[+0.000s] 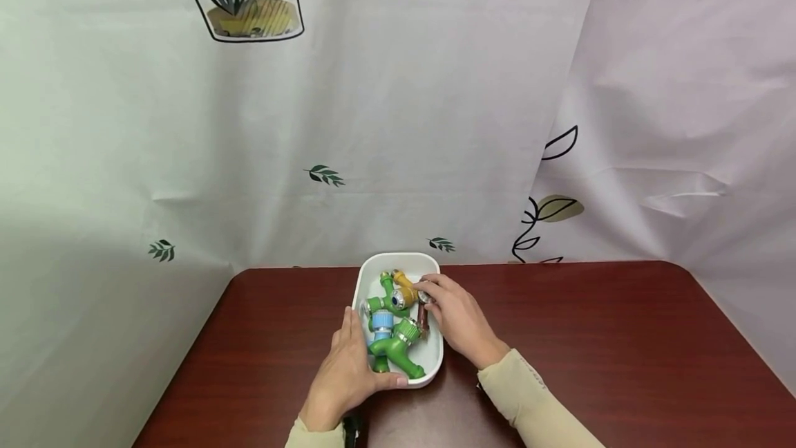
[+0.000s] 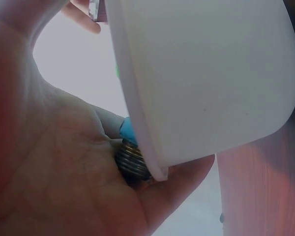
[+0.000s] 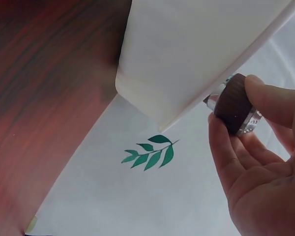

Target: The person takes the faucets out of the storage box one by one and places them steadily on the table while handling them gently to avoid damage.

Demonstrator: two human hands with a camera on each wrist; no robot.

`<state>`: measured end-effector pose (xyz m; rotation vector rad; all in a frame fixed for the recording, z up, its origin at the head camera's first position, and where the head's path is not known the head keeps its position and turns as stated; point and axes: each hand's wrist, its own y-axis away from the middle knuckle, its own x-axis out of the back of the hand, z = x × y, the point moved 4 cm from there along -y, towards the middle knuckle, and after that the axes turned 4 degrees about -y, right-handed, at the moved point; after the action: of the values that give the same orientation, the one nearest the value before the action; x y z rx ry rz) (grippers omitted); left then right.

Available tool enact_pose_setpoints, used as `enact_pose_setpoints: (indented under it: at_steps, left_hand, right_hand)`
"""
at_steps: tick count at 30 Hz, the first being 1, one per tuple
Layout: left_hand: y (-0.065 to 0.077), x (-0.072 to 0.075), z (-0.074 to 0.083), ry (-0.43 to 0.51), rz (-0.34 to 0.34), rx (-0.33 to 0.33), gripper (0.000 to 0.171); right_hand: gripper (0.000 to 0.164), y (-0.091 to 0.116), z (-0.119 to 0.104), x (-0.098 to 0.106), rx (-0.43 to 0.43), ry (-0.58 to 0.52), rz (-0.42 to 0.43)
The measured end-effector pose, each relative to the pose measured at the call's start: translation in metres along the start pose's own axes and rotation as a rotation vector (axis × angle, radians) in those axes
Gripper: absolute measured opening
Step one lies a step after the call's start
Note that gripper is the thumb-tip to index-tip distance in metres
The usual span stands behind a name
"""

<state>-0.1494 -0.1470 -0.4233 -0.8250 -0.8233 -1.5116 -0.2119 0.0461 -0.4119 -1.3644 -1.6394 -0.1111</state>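
Observation:
A white oval-cornered tub (image 1: 435, 365) holds several plastic taps. My left hand (image 1: 348, 368) rests against its left side and near rim, fingers straight and thumb spread along the near edge. In the left wrist view, the palm (image 2: 64, 152) faces the tub wall (image 2: 211, 83), and a threaded tap end (image 2: 132, 160) shows beside the rim. My right hand (image 1: 457, 313) reaches over the right rim and grips a brown tap (image 1: 423, 320). In the right wrist view, thumb and fingers pinch its brown collar (image 3: 233, 104). Green taps (image 1: 398, 351), a blue tap (image 1: 382, 323) and a yellow tap (image 1: 407, 292) lie around it.
The tub stands on a dark red wooden table (image 1: 560, 337), close to its far edge. Behind the table hangs a pale cloth (image 1: 404, 123) printed with leaves. It also spans both sides.

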Motion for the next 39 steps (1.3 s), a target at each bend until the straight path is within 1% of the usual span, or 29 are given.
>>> enact_pose_setpoints:
  at_steps: [6, 13, 28, 34, 39]
  left_hand:
    - [0.002, 0.001, -0.001, -0.006, 0.006, 0.008, 0.141]
    - [0.001, 0.001, -0.001, -0.008, 0.013, 0.001, 0.142]
    - [-0.001, -0.001, 0.0, -0.002, 0.01, 0.011, 0.143]
    - [-0.001, 0.0, 0.001, -0.003, 0.009, 0.011, 0.143]
    - [-0.001, 0.0, 0.001, 0.0, 0.013, 0.014, 0.142]
  right_hand:
    - [0.038, 0.002, 0.002, 0.004, 0.036, -0.033, 0.038]
    - [0.041, 0.003, 0.004, 0.011, 0.067, -0.039, 0.112]
    - [0.04, 0.01, 0.007, 0.03, 0.007, -0.067, 0.223]
    - [0.041, 0.014, 0.009, 0.036, -0.009, -0.069, 0.26]
    - [0.041, 0.018, 0.012, 0.04, -0.041, -0.058, 0.292]
